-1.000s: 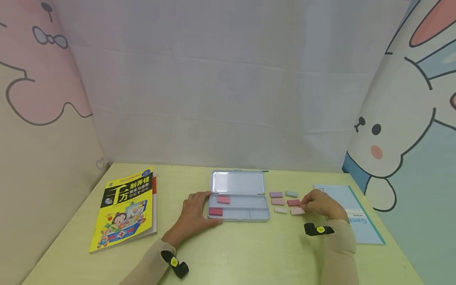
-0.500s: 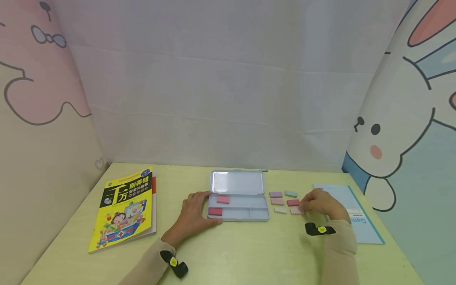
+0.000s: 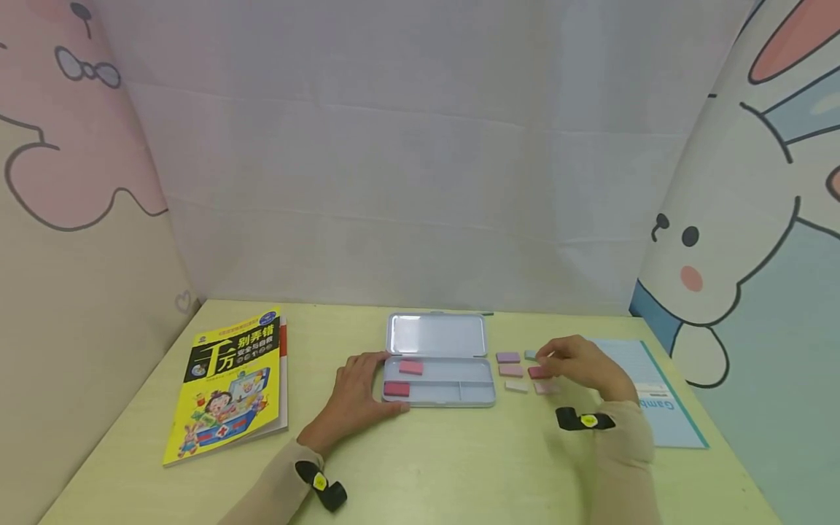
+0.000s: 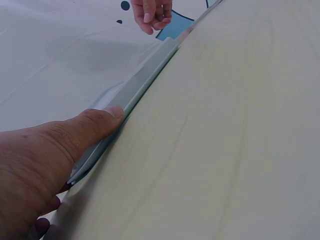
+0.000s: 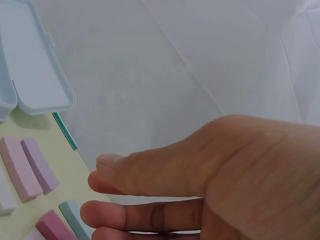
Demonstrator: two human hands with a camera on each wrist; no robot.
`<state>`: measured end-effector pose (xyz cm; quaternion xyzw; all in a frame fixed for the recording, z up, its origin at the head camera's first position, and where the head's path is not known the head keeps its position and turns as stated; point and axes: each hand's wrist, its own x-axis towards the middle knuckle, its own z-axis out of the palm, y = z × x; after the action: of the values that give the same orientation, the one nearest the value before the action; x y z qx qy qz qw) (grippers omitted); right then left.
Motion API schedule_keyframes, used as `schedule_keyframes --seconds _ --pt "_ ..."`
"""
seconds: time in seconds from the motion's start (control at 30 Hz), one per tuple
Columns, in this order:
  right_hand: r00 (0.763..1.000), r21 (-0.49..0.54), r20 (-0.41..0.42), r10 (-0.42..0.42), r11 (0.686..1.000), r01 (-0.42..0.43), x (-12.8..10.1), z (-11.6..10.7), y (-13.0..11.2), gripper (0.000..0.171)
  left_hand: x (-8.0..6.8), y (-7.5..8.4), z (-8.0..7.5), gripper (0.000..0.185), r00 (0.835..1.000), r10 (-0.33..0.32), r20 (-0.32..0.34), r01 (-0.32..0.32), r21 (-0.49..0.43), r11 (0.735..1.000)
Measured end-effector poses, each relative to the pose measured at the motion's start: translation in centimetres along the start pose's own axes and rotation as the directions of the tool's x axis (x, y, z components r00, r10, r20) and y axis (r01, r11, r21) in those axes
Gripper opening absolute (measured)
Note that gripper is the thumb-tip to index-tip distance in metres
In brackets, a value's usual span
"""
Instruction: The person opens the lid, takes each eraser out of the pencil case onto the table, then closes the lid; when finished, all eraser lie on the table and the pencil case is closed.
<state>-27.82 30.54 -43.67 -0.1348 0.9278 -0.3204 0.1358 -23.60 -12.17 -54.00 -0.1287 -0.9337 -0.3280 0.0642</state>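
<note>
A pale blue pencil case (image 3: pixel 429 394) lies with its lid (image 3: pixel 436 335) up. Two pink blocks are inside: one (image 3: pixel 411 367) in the back compartment, a darker one (image 3: pixel 397 389) in the front left. My left hand (image 3: pixel 357 394) holds the case's left end, thumb against the front wall. Above several small domino-shaped blocks right of the case hovers my right hand (image 3: pixel 580 364), thumb and fingertips apart with nothing between them. Nearest it are a dark pink block (image 5: pixel 56 226) and a green block (image 5: pixel 74 217); purple (image 3: pixel 508 357), pink (image 3: pixel 511 371), white (image 3: pixel 516 387) and light pink (image 3: pixel 545 389) ones lie around.
A yellow-covered book (image 3: pixel 226 415) lies on another book at the left of the table (image 3: pixel 453 467). A white and teal booklet (image 3: pixel 669 408) lies under the right forearm. A white cloth (image 3: pixel 420 182) hangs along the back.
My right hand has lifted off the light pink block and shifted back, toward the dark pink and green blocks. The left hand stays on the case.
</note>
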Motion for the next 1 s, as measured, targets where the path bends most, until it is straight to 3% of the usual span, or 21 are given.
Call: schedule_keyframes --seconds 0.4,0.63,1.0 --pt "0.973 0.084 0.049 -0.227 0.971 0.223 0.2 0.4 -4.3 0.025 0.0 0.2 -0.2 0.096 1.0 -0.015 0.012 0.015 -0.007 1.0" --pt "0.965 0.1 0.104 -0.24 0.968 0.23 1.1 1.7 -5.8 0.034 -0.1 0.1 -0.1 0.096 1.0 -0.016 0.005 0.016 -0.005 1.0" --pt "0.953 0.064 0.196 -0.231 0.973 0.222 2.4 4.7 -8.5 0.033 0.0 0.0 0.0 0.095 1.0 -0.008 -0.001 0.008 -0.003 1.0"
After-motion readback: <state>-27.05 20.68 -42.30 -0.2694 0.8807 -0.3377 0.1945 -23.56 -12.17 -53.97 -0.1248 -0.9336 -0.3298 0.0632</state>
